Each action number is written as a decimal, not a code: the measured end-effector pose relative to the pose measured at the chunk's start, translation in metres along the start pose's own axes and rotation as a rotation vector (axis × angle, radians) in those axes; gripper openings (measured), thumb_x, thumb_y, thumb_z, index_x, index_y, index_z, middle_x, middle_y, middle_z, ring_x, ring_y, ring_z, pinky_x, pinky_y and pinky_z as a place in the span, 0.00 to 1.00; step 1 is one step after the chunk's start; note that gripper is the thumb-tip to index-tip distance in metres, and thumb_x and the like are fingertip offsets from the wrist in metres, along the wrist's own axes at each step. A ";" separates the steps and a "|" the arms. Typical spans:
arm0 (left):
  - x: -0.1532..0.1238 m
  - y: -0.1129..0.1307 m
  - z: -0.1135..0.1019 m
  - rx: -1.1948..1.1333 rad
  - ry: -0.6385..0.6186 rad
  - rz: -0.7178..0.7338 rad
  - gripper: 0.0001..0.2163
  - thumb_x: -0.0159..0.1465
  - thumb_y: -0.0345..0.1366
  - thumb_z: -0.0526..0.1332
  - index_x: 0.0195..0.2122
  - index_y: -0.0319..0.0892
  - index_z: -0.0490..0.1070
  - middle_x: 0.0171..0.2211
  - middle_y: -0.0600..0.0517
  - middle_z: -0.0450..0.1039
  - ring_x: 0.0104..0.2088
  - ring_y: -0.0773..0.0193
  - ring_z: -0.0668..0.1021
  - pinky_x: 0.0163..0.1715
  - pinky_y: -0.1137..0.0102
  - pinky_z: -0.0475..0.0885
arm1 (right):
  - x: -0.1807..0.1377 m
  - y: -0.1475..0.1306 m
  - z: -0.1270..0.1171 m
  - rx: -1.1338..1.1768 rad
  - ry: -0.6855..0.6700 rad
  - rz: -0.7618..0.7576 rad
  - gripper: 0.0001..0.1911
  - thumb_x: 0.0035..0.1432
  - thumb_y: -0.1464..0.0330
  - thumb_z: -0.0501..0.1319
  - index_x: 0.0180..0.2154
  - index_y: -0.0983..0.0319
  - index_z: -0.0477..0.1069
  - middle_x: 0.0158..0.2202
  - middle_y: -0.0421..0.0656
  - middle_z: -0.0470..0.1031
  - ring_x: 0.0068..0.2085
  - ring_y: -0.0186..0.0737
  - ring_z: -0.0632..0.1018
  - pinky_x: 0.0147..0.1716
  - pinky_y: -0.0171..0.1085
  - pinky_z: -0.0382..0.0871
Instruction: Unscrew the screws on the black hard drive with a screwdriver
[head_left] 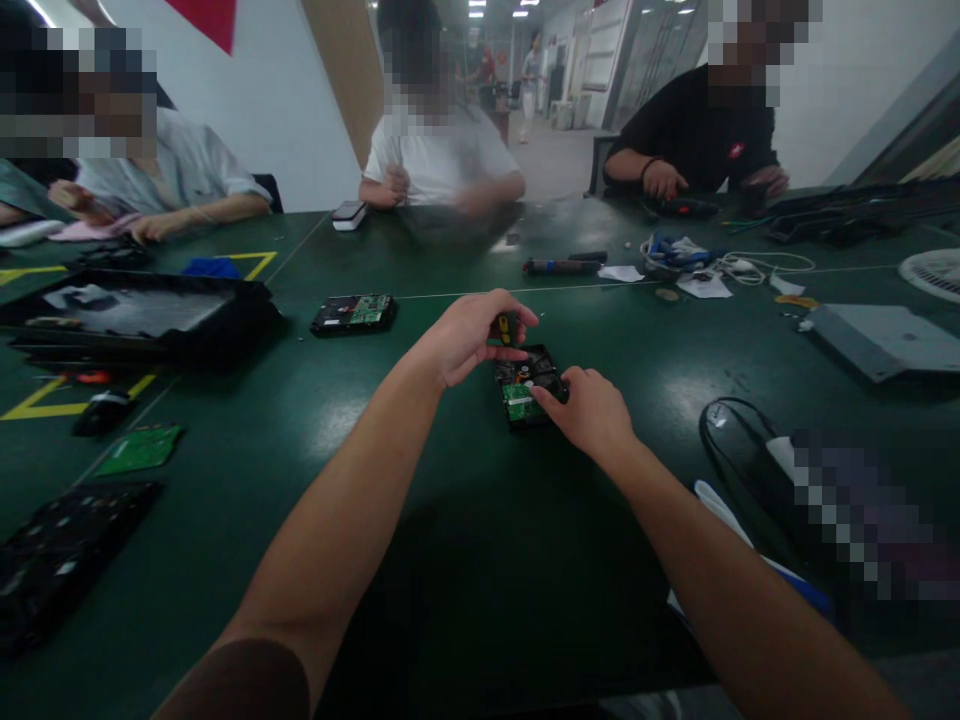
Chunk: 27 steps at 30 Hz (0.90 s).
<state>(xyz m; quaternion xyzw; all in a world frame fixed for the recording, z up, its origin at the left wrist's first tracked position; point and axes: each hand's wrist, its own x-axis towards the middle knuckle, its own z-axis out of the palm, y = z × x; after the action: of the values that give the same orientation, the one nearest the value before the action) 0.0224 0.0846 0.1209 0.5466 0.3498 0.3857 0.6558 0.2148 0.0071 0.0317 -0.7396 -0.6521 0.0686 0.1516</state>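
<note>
A black hard drive with a green circuit board lies on the table in front of me. Above its far edge, my left hand is closed around the black and yellow handle of a screwdriver. The shaft and tip of the screwdriver are hidden behind my fingers. On the drive's near right side, my right hand grips the edge, its thumb resting over the green board. To the left of my hands, a second hard drive lies flat, its circuit board facing up.
Left stand a black casing, a loose green circuit board and a dark electronic unit. Right lie a grey metal box, tangled cables and a black cord. Several people sit across the green table.
</note>
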 end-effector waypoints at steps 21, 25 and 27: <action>0.002 -0.003 0.005 0.010 0.069 0.048 0.10 0.63 0.40 0.63 0.32 0.38 0.79 0.33 0.45 0.75 0.36 0.59 0.77 0.36 0.64 0.80 | 0.027 0.024 0.020 0.164 0.118 -0.068 0.27 0.75 0.45 0.50 0.45 0.58 0.77 0.45 0.49 0.80 0.42 0.47 0.80 0.37 0.42 0.68; 0.002 -0.003 0.005 -0.002 0.080 0.063 0.09 0.63 0.39 0.64 0.32 0.38 0.79 0.33 0.45 0.74 0.36 0.59 0.76 0.37 0.63 0.80 | 0.027 0.015 0.020 0.072 0.077 -0.004 0.35 0.76 0.43 0.39 0.47 0.58 0.76 0.45 0.53 0.80 0.41 0.51 0.80 0.35 0.43 0.66; 0.001 -0.003 0.006 -0.003 0.078 0.061 0.09 0.63 0.38 0.64 0.32 0.38 0.79 0.33 0.45 0.74 0.36 0.60 0.76 0.38 0.63 0.81 | 0.026 0.011 0.022 0.002 0.080 0.000 0.36 0.76 0.45 0.37 0.50 0.60 0.75 0.48 0.56 0.79 0.43 0.54 0.81 0.36 0.44 0.68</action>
<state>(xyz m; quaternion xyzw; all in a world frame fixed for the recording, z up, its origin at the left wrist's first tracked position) 0.0287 0.0828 0.1191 0.5404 0.3576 0.4273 0.6304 0.2228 0.0345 0.0103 -0.7416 -0.6455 0.0397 0.1782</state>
